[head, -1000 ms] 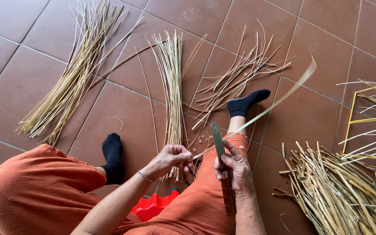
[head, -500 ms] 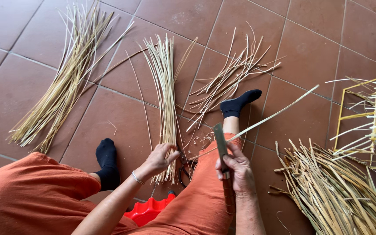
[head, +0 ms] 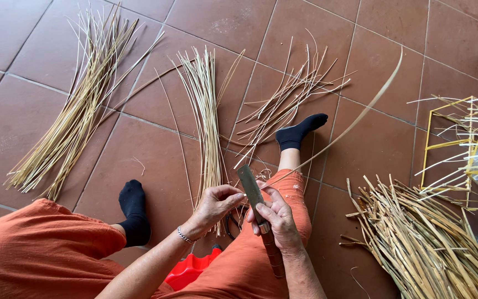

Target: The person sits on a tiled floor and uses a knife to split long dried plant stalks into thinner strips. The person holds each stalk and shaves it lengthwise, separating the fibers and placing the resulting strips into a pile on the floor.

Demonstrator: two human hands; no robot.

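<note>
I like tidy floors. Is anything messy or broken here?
Nothing looks broken. The strips lie in sorted bundles, but small shavings are scattered by the right leg, and the pile at right is jumbled.

On the tiled floor point(head: 372, 33), a long fanned bundle of pale split strips point(head: 78, 111) lies far left. Right of it lies a narrower sheaf of thin pale strips point(head: 206, 111), running toward the left hand point(head: 215, 204). Further right, a loose scatter of short strips point(head: 289, 102) lies beyond the black-socked right foot point(head: 297, 133). The right hand point(head: 276, 217) sits just beside the left, above the right knee, with the flat metal blade point(head: 250, 188) between them. A heap of coarse split cane point(head: 421, 238) lies right of the knee, with a yellow wire frame point(head: 455, 147) behind it. A red plastic piece point(head: 192, 268) lies between the legs.
</note>
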